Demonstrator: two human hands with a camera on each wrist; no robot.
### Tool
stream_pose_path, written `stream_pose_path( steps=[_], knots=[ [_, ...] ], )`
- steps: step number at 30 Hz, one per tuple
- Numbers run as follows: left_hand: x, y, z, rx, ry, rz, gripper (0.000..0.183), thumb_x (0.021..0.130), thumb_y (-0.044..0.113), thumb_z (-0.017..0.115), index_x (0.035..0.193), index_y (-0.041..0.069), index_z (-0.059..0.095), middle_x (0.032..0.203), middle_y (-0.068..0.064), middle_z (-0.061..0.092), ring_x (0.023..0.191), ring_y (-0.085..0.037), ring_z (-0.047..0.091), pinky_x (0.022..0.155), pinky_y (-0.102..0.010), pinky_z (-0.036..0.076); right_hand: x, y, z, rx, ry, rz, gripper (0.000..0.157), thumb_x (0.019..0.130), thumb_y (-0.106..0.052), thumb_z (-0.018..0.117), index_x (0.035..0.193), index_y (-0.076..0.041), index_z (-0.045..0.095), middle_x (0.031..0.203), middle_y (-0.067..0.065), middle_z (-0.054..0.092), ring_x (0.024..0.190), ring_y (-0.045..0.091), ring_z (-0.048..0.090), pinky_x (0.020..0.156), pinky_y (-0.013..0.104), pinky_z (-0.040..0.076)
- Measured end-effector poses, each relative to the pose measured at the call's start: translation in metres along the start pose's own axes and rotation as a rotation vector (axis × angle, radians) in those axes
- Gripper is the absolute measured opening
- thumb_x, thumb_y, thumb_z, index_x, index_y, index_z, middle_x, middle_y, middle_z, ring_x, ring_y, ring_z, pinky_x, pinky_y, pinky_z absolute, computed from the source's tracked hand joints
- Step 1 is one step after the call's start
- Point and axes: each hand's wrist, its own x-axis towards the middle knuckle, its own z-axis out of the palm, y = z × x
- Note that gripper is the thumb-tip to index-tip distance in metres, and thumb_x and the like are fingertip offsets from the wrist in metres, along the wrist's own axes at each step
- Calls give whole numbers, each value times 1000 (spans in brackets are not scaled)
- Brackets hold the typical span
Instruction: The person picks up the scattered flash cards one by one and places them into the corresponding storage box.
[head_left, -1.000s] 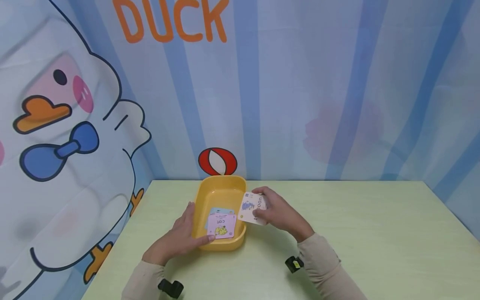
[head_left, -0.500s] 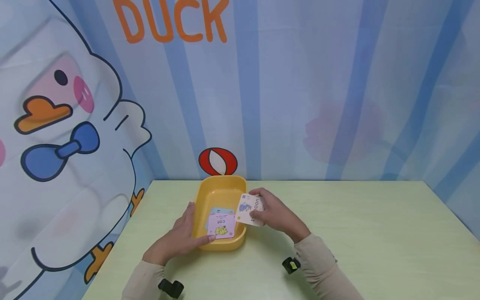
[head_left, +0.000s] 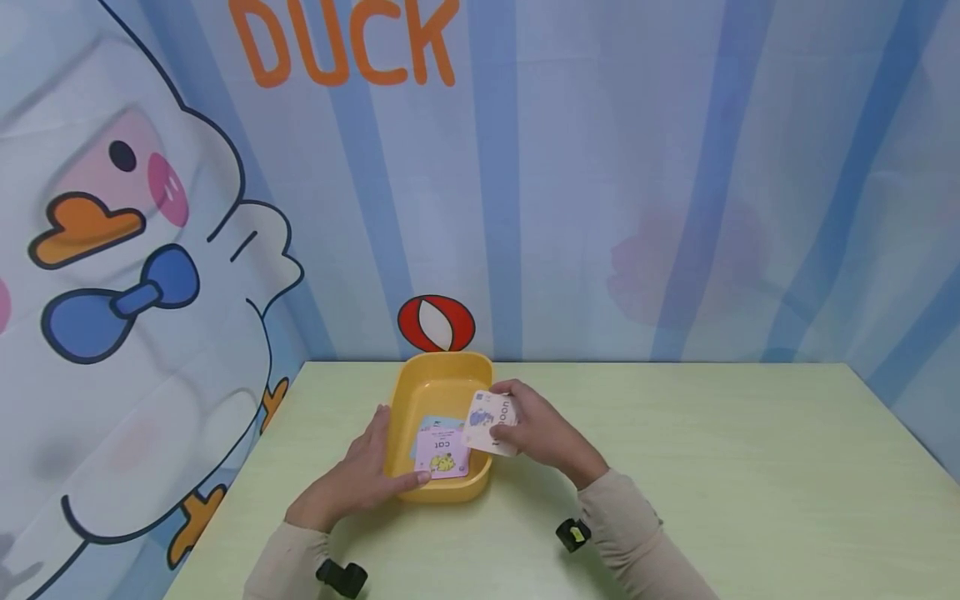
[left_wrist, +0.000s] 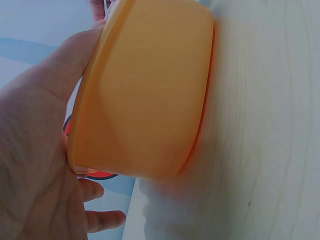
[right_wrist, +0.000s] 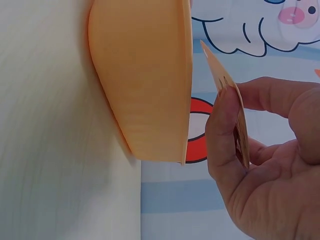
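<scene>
A yellow plastic tray (head_left: 408, 392) stands on the table. Inside it, toward the near end, a pink card (head_left: 442, 457) printed with "cat" overlaps a light blue card (head_left: 438, 422). My left hand (head_left: 356, 477) rests against the tray's left side, fingers extended and thumb lying over the near rim. Between thumb and fingers, my right hand (head_left: 543, 429) pinches a white picture card (head_left: 482, 421) over the tray's right rim. Part of its printed word is hidden by the thumb; "oon" is readable. In the right wrist view the card (right_wrist: 217, 67) appears edge-on, just above the rim.
The pale wood-grain table (head_left: 697, 467) extends to the right of the tray. Behind it hangs a blue striped cloth (head_left: 585, 208) with a printed duck and the word "DUCK". The tray's far end reaches near the table's back edge.
My right hand has moved slightly left and down with the white card, bringing it further over the tray's right rim. The left hand and tray have stayed in place.
</scene>
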Motion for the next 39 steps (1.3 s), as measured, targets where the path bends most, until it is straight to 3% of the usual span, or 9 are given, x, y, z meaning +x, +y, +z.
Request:
stream_pose_path(
  steps=[11,31,39],
  knots=[
    [-2,-1,0,-2,-7,0,130,80,68,71,162,5,-7,171,-17,1,154,-43,15,116,-66,28,8,-1,15,-45,21,43,55,95,-8,70,145,-12,47,133,9,54,106,24,56,90,35,55],
    [-3,1,0,1,-7,7,129,80,68,71,162,5,-6,171,-17,1,154,-42,16,116,-65,29,12,-12,34,-134,66,2,54,95,-7,68,145,-6,47,131,11,51,106,23,55,94,37,56],
    [-2,-1,-1,10,-6,38,129,81,71,68,162,4,-5,170,-19,1,154,-44,15,116,-65,29,14,-14,36,-151,71,2,55,95,-6,65,147,-10,47,132,8,51,105,23,55,91,35,57]
  ],
)
